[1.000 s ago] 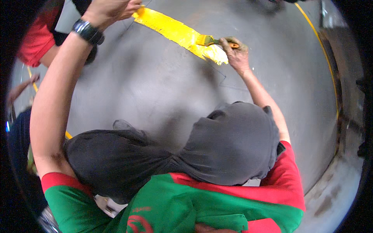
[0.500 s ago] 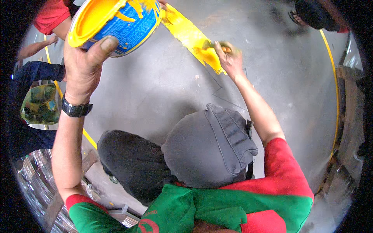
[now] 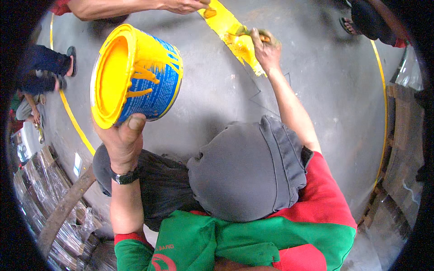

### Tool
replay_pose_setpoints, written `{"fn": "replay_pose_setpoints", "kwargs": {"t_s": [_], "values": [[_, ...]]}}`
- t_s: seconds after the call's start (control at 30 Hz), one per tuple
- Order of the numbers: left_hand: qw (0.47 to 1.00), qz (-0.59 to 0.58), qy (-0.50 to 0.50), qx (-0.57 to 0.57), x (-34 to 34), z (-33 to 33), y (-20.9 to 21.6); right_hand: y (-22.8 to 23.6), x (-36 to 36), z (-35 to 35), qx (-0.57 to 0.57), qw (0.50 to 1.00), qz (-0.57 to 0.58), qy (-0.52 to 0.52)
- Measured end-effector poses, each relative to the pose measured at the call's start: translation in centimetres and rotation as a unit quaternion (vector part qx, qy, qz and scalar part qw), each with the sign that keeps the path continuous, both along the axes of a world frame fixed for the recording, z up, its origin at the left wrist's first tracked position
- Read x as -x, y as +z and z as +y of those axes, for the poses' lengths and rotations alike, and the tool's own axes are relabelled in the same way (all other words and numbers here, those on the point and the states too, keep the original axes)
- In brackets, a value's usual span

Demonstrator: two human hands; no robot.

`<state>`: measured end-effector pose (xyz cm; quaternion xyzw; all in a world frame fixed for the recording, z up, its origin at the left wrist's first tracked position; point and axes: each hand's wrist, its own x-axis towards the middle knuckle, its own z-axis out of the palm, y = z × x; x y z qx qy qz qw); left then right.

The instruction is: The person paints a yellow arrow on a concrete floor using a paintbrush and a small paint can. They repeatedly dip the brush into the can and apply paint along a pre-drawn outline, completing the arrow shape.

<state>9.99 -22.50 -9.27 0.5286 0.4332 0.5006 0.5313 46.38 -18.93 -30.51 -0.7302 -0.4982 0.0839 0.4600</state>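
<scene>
My left hand (image 3: 124, 142) grips a blue paint can (image 3: 156, 86) from below, its thumb on the side. The can is tilted, its mouth toward the left; yellow paint (image 3: 113, 74) shows inside and has run over the rim and label. My right hand (image 3: 267, 52) is closed round a paintbrush (image 3: 263, 39), whose paint-covered end lies at a wet yellow strip (image 3: 242, 46) on the grey floor. Thin drawn lines (image 3: 257, 97) run on from the strip's near end. Farther up the strip, a co-worker's hand (image 3: 185, 5) holds another brush (image 3: 209, 12).
Narrow yellow lines (image 3: 77, 124) mark the floor on both sides. Wrapped stacked material (image 3: 49, 185) and a wooden bar (image 3: 68, 210) stand at the lower left. Pallets and boards (image 3: 400, 122) line the right. Other people's feet show at left (image 3: 71, 61) and upper right (image 3: 350, 26).
My left hand and the can have moved down and right in view, turning the can's mouth more sideways. My right hand sits slightly higher. The co-worker's arm now shows across the top.
</scene>
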Motion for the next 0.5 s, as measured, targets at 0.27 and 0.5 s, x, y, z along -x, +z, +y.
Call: {"fn": "replay_pose_setpoints", "kwargs": {"t_s": [0.27, 0.5], "values": [[0.999, 0.014, -0.006, 0.029, -0.1, -1.1, 0.0, -0.2, -1.0, -4.7, 0.063, 0.995, -0.054, 0.05], [0.998, -0.014, -0.058, -0.001, -3.2, 0.1, -1.1, 1.1, -0.8, -4.2, -0.007, 1.0, 0.024, 0.013]]}}
